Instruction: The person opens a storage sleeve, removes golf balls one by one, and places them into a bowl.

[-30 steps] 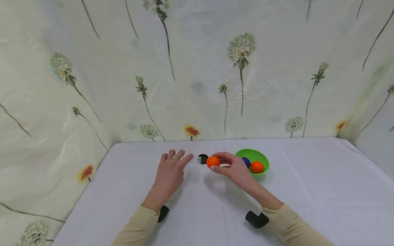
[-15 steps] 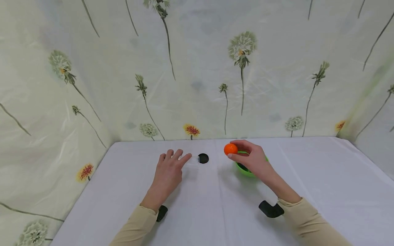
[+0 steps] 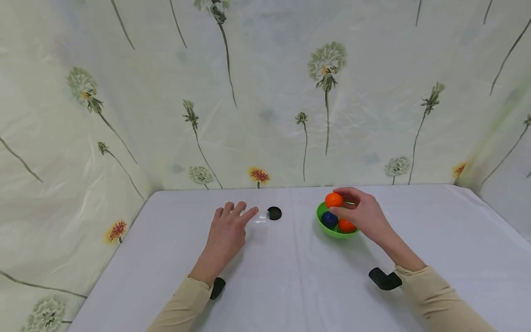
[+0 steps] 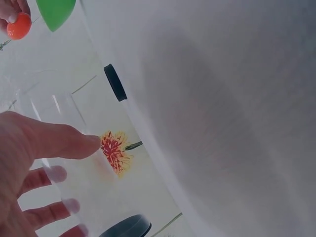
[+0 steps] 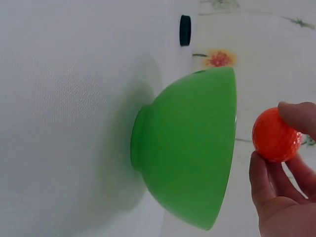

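My right hand (image 3: pixel 362 214) pinches a glossy orange ball (image 3: pixel 333 200) between thumb and fingers. It holds the ball just above the rim of a green bowl (image 5: pixel 190 143). Inside the bowl lie a dark blue ball (image 3: pixel 329 220) and another orange ball (image 3: pixel 346 225). Over at the left, my left hand (image 3: pixel 227 235) grips a clear, see-through jar (image 3: pixel 260 216), thumb on one side and fingers on the other. In the left wrist view a dark round piece (image 4: pixel 127 227) shows at the jar's lower end.
A black round lid (image 3: pixel 274 213) lies on the white-covered table (image 3: pixel 274 286) between the jar and the bowl. Behind the table hangs a flower-printed cloth (image 3: pixel 265 92). Black wrist devices (image 3: pixel 385 279) stick out by both sleeves.
My right hand has carried the orange ball rightward from beside the jar, past the bowl's left side, to above the bowl. The left hand with the jar has barely moved.
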`<state>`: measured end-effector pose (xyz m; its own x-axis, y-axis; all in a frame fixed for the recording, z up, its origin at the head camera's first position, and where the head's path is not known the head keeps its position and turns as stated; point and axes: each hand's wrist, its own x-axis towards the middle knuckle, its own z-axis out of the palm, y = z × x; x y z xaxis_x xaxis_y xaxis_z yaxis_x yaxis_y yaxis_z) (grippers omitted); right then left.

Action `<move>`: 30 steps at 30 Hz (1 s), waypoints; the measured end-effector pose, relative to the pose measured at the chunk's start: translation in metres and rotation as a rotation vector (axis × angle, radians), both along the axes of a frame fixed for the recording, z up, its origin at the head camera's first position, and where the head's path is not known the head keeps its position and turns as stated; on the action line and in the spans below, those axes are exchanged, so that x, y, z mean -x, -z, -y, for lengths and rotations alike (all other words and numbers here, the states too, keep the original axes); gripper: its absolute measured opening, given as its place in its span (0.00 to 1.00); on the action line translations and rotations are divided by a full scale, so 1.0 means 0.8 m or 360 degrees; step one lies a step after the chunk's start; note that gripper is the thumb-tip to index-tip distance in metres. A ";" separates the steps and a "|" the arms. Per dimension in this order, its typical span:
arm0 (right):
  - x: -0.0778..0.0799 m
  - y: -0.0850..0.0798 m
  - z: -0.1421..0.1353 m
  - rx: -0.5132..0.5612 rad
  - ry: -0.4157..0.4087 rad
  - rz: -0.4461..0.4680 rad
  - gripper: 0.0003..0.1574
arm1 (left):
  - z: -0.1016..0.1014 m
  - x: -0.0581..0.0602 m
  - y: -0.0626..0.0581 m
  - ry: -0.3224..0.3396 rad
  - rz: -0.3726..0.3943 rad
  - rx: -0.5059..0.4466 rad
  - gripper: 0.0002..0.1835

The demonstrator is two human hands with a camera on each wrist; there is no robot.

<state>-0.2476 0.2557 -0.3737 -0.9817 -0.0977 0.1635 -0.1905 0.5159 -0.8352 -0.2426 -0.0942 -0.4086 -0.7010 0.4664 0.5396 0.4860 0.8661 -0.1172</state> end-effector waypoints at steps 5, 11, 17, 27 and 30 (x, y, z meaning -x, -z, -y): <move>0.004 0.005 -0.013 -0.0083 0.0031 0.0010 0.36 | 0.000 0.000 0.000 -0.0003 0.0050 -0.0009 0.30; 0.010 0.012 -0.021 -0.0195 0.0066 -0.0010 0.34 | 0.000 0.000 0.002 -0.0018 0.0091 -0.0002 0.30; 0.012 0.018 -0.026 -0.0355 0.0090 -0.0073 0.33 | 0.001 0.001 0.005 0.0010 0.0113 -0.0025 0.30; 0.015 0.027 -0.030 -0.0446 0.0068 -0.0061 0.33 | 0.001 0.000 0.004 0.0017 0.0125 -0.0039 0.29; 0.016 0.029 -0.030 -0.0440 0.0056 -0.0064 0.32 | 0.001 0.000 0.004 0.0020 0.0131 -0.0031 0.29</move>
